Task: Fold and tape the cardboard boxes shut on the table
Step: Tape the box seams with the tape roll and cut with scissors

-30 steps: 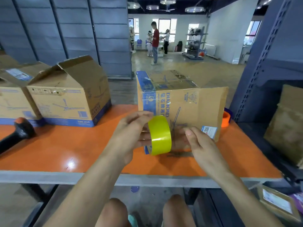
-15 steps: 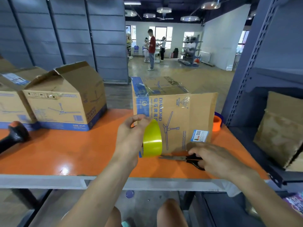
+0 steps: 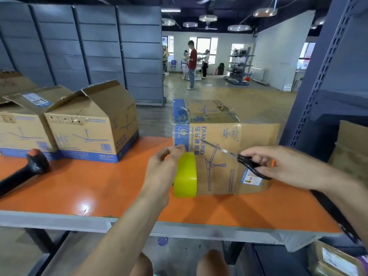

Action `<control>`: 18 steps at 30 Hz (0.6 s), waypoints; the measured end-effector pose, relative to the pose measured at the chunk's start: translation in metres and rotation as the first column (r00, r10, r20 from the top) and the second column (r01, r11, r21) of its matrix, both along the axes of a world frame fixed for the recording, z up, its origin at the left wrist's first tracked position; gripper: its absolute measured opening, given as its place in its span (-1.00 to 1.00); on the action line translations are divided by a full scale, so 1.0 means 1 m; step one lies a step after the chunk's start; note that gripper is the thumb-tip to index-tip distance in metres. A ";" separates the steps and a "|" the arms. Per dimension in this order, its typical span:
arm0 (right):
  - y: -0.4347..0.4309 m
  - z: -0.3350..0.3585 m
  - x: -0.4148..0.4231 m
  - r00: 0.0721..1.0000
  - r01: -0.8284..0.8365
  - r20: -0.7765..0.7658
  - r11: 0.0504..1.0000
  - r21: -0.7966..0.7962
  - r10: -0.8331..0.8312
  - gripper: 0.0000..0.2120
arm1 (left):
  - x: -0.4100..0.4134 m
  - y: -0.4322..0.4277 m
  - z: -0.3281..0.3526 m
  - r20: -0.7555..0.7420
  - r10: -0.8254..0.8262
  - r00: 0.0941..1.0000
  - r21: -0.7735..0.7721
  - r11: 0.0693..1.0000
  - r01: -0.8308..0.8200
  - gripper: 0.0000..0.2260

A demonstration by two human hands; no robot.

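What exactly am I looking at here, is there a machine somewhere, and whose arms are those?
There is no machine here. These are a person's two bare arms, filmed by a wide-angle camera worn on their head that looks forward and down, which is why the arms reach in from the bottom edge. The left hand holds a yellow tape roll in front of a cardboard box standing on the orange table. The right hand grips black-handled scissors, with the blades pointing towards the left hand's fingertips. Further left on the table stands an open-flapped box with other boxes beside it, and a black tool with an orange end lies in front of them. A few people stand far off in the room behind.
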State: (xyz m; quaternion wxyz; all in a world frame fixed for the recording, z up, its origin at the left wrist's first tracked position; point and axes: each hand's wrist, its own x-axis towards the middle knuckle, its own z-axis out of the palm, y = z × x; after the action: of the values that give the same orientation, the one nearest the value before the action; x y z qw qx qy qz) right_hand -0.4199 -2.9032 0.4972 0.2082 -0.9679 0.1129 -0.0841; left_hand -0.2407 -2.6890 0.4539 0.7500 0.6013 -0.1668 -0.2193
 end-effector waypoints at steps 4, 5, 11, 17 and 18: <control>-0.006 0.026 0.019 0.990 -0.088 -0.104 0.995 0.052 0.093 -0.58 | 0.011 0.001 0.002 0.022 -0.042 0.999 0.042 0.998 0.041 -0.92; -0.008 0.031 0.024 0.983 -0.110 -0.145 0.992 0.057 0.117 -0.62 | 0.013 0.001 0.002 0.032 -0.056 0.998 0.049 0.997 0.054 -0.94; -0.016 0.051 0.049 0.951 -0.191 -0.227 0.976 0.103 0.210 -0.67 | 0.025 -0.001 -0.003 0.051 -0.086 0.995 0.063 0.995 0.082 -0.85; -0.016 0.068 0.070 0.929 -0.222 -0.271 0.965 0.140 0.253 -0.61 | 0.025 0.003 -0.001 0.001 -0.109 0.994 0.050 0.993 0.109 -0.81; -0.015 0.070 0.072 0.931 -0.218 -0.264 0.965 0.149 0.251 -0.61 | 0.025 0.003 0.000 -0.016 -0.109 0.994 0.046 0.993 0.110 -0.83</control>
State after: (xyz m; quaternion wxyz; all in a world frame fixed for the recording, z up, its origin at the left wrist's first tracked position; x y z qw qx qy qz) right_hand -0.3482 -2.9186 0.5671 0.2551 -0.9626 0.0295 0.0860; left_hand -0.2160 -2.6857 0.4536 0.7238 0.6070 -0.1892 -0.2680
